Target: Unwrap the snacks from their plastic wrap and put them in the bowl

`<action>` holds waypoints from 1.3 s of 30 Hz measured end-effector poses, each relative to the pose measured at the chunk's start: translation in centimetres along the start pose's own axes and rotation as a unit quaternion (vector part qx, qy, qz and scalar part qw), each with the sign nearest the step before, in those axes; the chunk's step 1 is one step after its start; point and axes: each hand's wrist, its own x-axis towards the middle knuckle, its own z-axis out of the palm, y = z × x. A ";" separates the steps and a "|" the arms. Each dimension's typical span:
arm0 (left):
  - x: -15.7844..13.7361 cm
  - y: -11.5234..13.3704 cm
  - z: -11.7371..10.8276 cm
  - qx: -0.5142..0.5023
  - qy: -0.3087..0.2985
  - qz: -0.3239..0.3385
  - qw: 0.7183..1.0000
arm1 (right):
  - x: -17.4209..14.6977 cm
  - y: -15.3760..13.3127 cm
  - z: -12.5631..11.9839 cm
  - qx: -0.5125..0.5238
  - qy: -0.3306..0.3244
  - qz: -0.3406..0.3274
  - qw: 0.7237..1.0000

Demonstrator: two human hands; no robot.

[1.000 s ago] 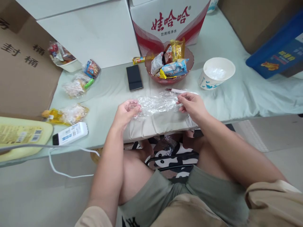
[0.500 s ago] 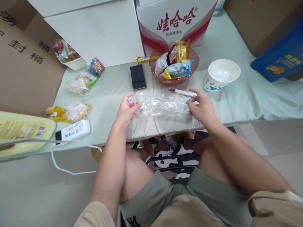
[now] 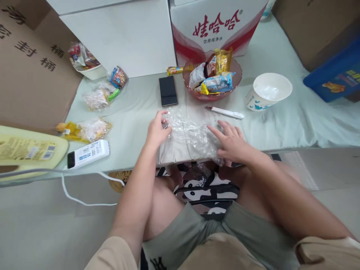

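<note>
A crumpled sheet of clear plastic film [image 3: 194,135] lies slantwise along the front of the cloth-covered table, its right end drooping to the edge. My left hand [image 3: 158,129] pinches the film's left end between curled fingers. Over its right part is my right hand [image 3: 229,140], fingers spread, touching or just above the film; nothing is gripped. Just beyond that hand rests a white pen-like tool [image 3: 225,112] with a dark reddish tip. A black phone [image 3: 168,91] lies behind the film, beside a pinkish glass bowl [image 3: 210,96] of wrapped snacks.
To the right stands a paper bucket [image 3: 260,103] with clear plastic inside. Snack packets [image 3: 97,97], a white power bank [image 3: 94,153] with a cable, and a yellow bottle [image 3: 30,148] are on the left. Boxes [image 3: 216,33] line the back; a blue package [image 3: 334,75] is far right.
My right hand has let go of the film's right end and opened, moving slightly down and left. That end has sagged toward the table edge. My left hand keeps its hold.
</note>
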 end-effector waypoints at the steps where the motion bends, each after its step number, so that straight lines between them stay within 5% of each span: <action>1: -0.1 0.1 -0.1 -0.034 -0.019 0.004 0.999 | -0.3 0.2 -0.2 0.016 -0.032 -0.027 0.999; 3: -0.4 0.3 -0.2 -0.124 -0.060 0.021 0.990 | -0.5 0.8 -0.7 0.069 -0.033 -0.075 0.994; 8: -1.9 2.3 -0.5 -0.304 -0.206 0.071 0.927 | 1.5 1.4 -1.5 0.247 0.089 -0.150 0.953; 12: -2.8 3.8 -0.6 -0.361 -0.294 0.087 0.881 | 3.2 -0.3 -1.0 0.365 -0.011 -0.200 0.909; 15: -2.6 3.6 -0.8 -0.398 -0.286 0.089 0.867 | 3.3 -1.8 -0.5 0.459 -0.150 -0.200 0.852; 17: -2.2 3.0 -1.0 -0.441 -0.247 0.075 0.860 | 3.2 -2.3 -0.4 0.508 -0.183 -0.172 0.824; 22: -1.6 2.3 -0.4 -0.525 -0.183 0.008 0.831 | 3.6 -2.5 -0.3 0.568 -0.049 -0.069 0.819; 27: -2.1 3.6 2.3 -0.396 -0.294 -0.062 0.868 | 4.4 -2.3 -0.4 0.585 0.077 0.002 0.808; 32: -2.1 4.1 3.8 -0.292 -0.192 0.013 0.937 | 4.2 -1.8 -0.2 0.625 0.137 0.026 0.768; 36: -1.9 3.5 3.8 -0.259 -0.188 0.039 0.947 | 4.3 -1.8 0.5 0.578 0.064 0.002 0.813; 39: -1.9 3.1 3.2 -0.256 -0.176 0.024 0.950 | 4.6 -2.0 0.7 0.550 0.068 0.007 0.832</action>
